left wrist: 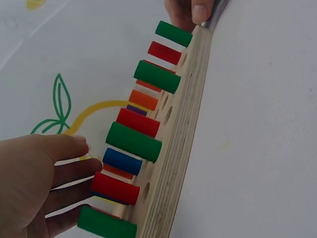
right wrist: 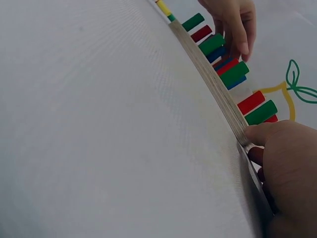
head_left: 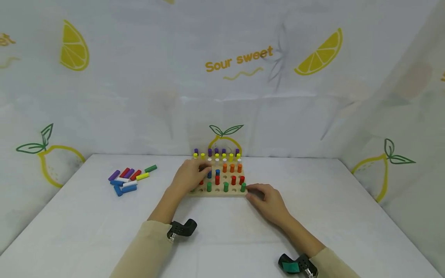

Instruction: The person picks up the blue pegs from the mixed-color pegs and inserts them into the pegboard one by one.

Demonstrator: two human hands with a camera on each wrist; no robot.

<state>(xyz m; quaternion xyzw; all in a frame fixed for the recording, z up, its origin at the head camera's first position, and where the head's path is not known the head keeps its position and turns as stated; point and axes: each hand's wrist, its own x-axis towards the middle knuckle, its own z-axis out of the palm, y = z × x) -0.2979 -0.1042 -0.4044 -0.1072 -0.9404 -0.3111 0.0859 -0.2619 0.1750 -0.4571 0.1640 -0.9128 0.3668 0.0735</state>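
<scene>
A wooden pegboard (head_left: 217,194) holds rows of coloured pegs: purple and yellow at the back, then white, orange, blue, red and green toward the front. My left hand (head_left: 190,174) reaches over its left side, the fingertips close by a blue peg (left wrist: 122,161). In the left wrist view the fingers (left wrist: 74,173) are loosely bent behind the front pegs, and no peg shows between thumb and fingertips. At the board's front right corner, beside a green peg (head_left: 243,187), my right hand (head_left: 269,202) rests its thumb and fingertips against the edge.
Loose pegs lie in a cluster left of the board, among them a blue peg (head_left: 129,188), a yellow peg (head_left: 142,176) and a green peg (head_left: 151,168). The white-covered table (head_left: 222,239) meets a lemon-print cloth wall (head_left: 139,116) behind the board.
</scene>
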